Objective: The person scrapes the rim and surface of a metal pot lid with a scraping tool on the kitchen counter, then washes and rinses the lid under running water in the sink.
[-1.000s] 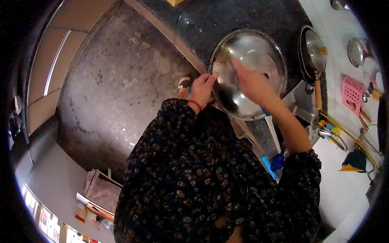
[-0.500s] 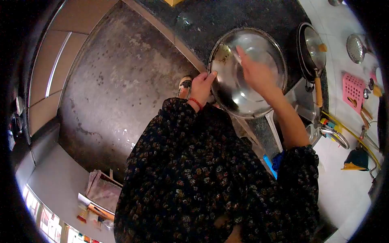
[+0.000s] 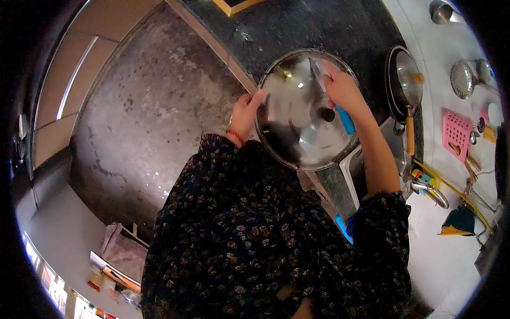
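Note:
A round shiny metal lid (image 3: 289,119) with brown stains and a small black knob (image 3: 326,114) is tilted in front of me, over the edge of the dark counter. My left hand (image 3: 246,113) grips its left rim, thumb on the upper face. Over the lid's right part, my right hand (image 3: 342,90) is closed around a blue-handled knife (image 3: 345,120). Its handle sticks out below my palm. The pointed metal blade lies toward the lid's upper part, partly hidden by my fingers; I cannot tell whether it touches the surface.
A dark speckled counter (image 3: 297,26) runs behind the lid. To the right are a pan with a wooden handle (image 3: 410,133), a sink rim (image 3: 348,173) and a faucet (image 3: 433,194). A pink perforated rack (image 3: 457,130) and a skimmer (image 3: 462,80) hang on the wall.
The lid has shifted left and down, with my left hand moving left along with it. The black knob and blue handle now show. My right hand has moved slightly right.

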A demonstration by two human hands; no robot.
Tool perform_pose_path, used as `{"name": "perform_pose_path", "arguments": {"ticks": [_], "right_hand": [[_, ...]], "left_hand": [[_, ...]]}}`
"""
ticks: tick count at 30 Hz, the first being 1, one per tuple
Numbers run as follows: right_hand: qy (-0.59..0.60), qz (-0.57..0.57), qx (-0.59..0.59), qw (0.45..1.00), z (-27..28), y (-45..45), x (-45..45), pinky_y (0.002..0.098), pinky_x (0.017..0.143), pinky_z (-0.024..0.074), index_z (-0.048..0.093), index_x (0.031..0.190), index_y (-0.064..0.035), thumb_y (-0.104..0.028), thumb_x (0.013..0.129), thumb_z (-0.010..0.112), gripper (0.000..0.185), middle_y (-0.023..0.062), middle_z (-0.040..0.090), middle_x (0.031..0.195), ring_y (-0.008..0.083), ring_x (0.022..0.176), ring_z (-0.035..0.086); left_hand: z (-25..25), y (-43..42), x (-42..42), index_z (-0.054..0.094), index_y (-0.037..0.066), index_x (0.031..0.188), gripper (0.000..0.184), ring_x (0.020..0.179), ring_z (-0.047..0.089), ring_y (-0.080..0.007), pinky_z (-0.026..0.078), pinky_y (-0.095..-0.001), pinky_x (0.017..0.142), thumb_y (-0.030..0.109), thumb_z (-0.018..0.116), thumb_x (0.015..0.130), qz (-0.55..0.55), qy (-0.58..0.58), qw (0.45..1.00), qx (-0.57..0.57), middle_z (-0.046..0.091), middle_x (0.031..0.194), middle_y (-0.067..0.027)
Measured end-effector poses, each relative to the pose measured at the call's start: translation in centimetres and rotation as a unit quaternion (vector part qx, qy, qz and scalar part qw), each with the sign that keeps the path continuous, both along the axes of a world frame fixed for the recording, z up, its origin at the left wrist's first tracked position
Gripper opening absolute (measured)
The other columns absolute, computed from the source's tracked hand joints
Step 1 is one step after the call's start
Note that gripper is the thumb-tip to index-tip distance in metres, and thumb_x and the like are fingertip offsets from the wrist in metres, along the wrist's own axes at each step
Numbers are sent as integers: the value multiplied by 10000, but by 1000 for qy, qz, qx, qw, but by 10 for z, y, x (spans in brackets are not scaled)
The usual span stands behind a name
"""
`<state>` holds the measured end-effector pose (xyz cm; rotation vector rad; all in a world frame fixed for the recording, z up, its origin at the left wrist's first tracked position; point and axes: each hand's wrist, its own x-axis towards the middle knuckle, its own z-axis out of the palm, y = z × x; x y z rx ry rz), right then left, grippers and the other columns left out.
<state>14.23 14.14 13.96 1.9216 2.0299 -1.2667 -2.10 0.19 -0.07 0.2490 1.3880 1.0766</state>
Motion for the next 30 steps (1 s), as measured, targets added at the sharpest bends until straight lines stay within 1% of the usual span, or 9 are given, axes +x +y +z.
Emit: {"name": "perform_pose_path", "arguments": {"ticks": [3, 6, 9, 12, 14, 18, 20, 26, 30], "right_hand": [[-47, 52, 13, 997, -17, 18, -9, 352, 389, 425, 462, 1157, -33, -99, 821, 429, 345, 143, 532, 591, 225, 423, 540], [-81, 117, -2, 990, -15, 27, -29, 403, 453, 474, 458, 1133, 46, -68, 753, 411, 399, 193, 606, 770, 287, 454, 578], [-138, 177, -3, 975, -3, 14, -58, 408, 478, 465, 450, 1141, 26, -41, 716, 460, 430, 204, 585, 710, 345, 582, 599], [-177, 241, 177, 938, -29, -16, -64, 423, 544, 476, 382, 1225, 42, -67, 722, 477, 523, 196, 605, 745, 346, 655, 608], [-170, 254, 150, 940, -27, -31, -64, 427, 560, 476, 321, 1268, 47, -71, 728, 478, 574, 196, 610, 757, 333, 662, 610], [-195, 309, 130, 922, -26, -63, -69, 426, 554, 475, 235, 1314, 35, -77, 746, 472, 626, 191, 608, 734, 320, 640, 607], [-179, 310, 129, 925, -26, -77, -68, 428, 546, 475, 212, 1322, 28, -79, 751, 467, 634, 185, 605, 716, 322, 624, 604], [-160, 279, 102, 941, -26, -101, -69, 442, 521, 466, 196, 1325, 14, -93, 766, 463, 628, 183, 599, 688, 328, 594, 598], [-121, 185, 125, 967, -31, -79, -64, 444, 511, 463, 252, 1292, 35, -104, 783, 452, 564, 205, 599, 706, 329, 589, 597]], "left_hand": [[1, -27, 8, 544, -68, 997, 571, 827, 524, -200, 402, -293, 757, 471, 388, 892, -22, 84, 996, 9, 584, 904, -115], [0, -33, 24, 541, -77, 990, 624, 847, 528, -230, 396, -311, 780, 494, 304, 909, -13, 136, 990, -21, 589, 919, -142], [7, -26, 26, 542, -89, 972, 663, 837, 538, -260, 403, -326, 762, 516, 281, 905, -23, 155, 986, -52, 595, 912, -164], [3, -26, 22, 543, -95, 957, 687, 822, 546, -302, 408, -344, 739, 526, 255, 905, -75, 146, 984, -65, 592, 885, -194], [7, -24, 22, 542, -102, 945, 700, 807, 548, -331, 410, -355, 724, 527, 237, 905, -59, 133, 988, -43, 587, 870, -218], [-1, -25, 24, 536, -107, 939, 705, 762, 543, -301, 408, -350, 709, 523, 222, 910, -56, 183, 981, -7, 579, 816, -205], [-10, -27, 27, 536, -109, 933, 709, 748, 537, -286, 406, -346, 705, 525, 218, 911, -47, 185, 982, 1, 578, 800, -191], [-25, -30, 31, 535, -111, 943, 719, 781, 548, -273, 403, -345, 716, 537, 227, 905, -4, 74, 997, 26, 581, 812, -183], [-11, -25, 28, 536, -102, 939, 701, 774, 542, -250, 403, -326, 714, 536, 248, 903, -25, 132, 991, -14, 578, 812, -158]]}}
